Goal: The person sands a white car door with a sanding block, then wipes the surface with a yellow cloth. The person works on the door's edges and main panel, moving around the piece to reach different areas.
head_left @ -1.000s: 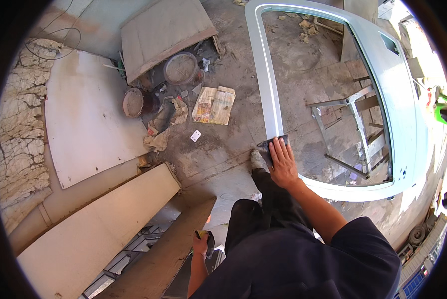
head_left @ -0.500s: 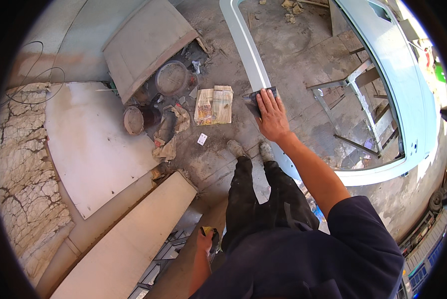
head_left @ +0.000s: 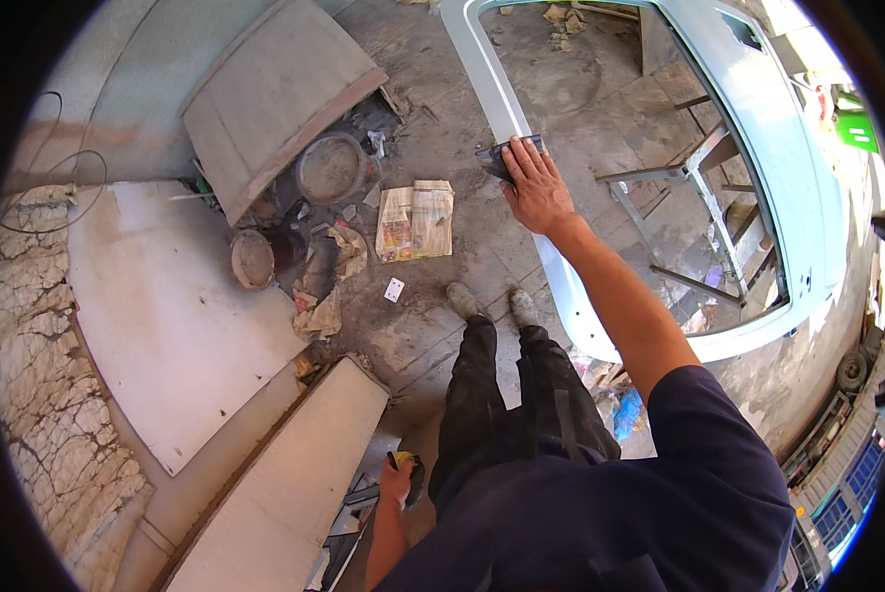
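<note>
- The right hand (head_left: 541,187) lies with its fingers stretched out, palm down, over a thin, dark, flexible sheet (head_left: 496,158); the sheet is between the hand and the painted metal, one corner jutting out to the left of the fingers.
- Beneath them is a pale blue metal vehicle door (head_left: 812,217) with a large window opening; the sheet sits partway along the narrow left side of its frame, where a white stripe runs upward from the fingertips.
- The left hand (head_left: 396,481) is low at the person's side, fingers curled round a small dark-and-yellow object (head_left: 419,478); its exact kind cannot be told; just beside it is a long beige panel (head_left: 285,483).
- Through the window opening shows a grey metal stand (head_left: 645,176) with angled bars.
- On the stained concrete floor, left of the door, lie folded printed newspapers (head_left: 415,222) and a small white card (head_left: 394,290); near them stand a wide round tub (head_left: 331,168) and a smaller rusty-brown bucket (head_left: 253,259).
</note>
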A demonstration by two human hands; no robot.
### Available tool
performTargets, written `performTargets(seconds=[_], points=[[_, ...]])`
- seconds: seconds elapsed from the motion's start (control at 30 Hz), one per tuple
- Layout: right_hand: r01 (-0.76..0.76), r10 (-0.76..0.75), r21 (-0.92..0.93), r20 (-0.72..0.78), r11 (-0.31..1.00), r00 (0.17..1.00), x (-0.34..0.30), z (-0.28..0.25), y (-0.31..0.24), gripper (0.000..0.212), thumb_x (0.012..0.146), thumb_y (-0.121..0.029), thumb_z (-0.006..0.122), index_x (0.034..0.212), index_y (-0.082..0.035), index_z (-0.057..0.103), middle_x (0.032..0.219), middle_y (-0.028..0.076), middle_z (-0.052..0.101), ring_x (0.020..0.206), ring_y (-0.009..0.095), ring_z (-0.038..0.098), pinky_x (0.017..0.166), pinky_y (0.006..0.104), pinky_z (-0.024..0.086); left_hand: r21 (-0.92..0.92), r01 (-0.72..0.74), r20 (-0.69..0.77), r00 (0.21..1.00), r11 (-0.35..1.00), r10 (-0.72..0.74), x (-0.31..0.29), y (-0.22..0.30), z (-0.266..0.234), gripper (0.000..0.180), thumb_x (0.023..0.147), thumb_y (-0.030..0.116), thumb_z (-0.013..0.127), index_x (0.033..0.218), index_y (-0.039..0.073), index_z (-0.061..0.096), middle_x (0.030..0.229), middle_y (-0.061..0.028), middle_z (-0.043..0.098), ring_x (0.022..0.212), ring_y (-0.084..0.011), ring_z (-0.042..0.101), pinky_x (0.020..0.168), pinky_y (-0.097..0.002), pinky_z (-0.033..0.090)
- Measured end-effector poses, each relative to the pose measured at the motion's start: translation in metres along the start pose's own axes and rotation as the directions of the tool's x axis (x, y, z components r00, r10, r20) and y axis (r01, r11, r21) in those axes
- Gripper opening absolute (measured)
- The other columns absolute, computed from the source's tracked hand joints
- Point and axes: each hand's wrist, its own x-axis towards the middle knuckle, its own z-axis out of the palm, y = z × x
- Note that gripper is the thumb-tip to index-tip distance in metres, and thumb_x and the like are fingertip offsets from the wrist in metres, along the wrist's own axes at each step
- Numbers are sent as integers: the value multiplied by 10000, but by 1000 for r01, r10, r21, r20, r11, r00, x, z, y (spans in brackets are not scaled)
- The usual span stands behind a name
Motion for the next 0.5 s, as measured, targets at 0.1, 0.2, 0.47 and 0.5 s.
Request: performTargets(seconds=[0.1, 0.2, 0.47, 0.5], points=[[9, -5, -50, 73, 999, 997, -37, -3, -23, 821, 1096, -364, 679, 1794, -58, 373, 1893, 151, 302, 1759, 351, 260, 1438, 545, 188, -111, 66, -49, 996, 992, -72, 4, -11, -13, 481, 990, 278, 817, 1368, 4, 701, 1222, -148, 780, 1097, -281, 758, 951, -412, 591], [67, -68, 12, 288, 998, 955, -165, -24, -48, 989, 950, -321, 781, 1801, -45, 361, 1911, 146, 273, 1775, 353, 236, 1444, 570, 156, -155, 68, -71, 994, 986, -80, 6, -13, -13, 483, 980, 268, 822, 1359, -4, 698, 1174, -138, 783, 1045, -279, 761, 923, -418, 598], [87, -85, -16, 118, 996, 989, -31, -6, -34, 841, 1075, -305, 715, 1793, -47, 363, 1903, 164, 275, 1770, 361, 238, 1446, 527, 180, -41, 37, -12, 999, 999, -37, 36, 3, -20, 548, 984, 242, 787, 1450, -8, 643, 1279, -188, 761, 1145, -304, 741, 995, -420, 579], [77, -73, -33, 99, 996, 992, 12, -3, -27, 829, 1088, -313, 701, 1794, -49, 357, 1896, 157, 293, 1764, 361, 249, 1447, 524, 181, -19, 20, -25, 999, 1000, -20, 43, 12, -26, 565, 987, 237, 776, 1479, -3, 633, 1296, -192, 757, 1163, -310, 737, 1014, -418, 574]])
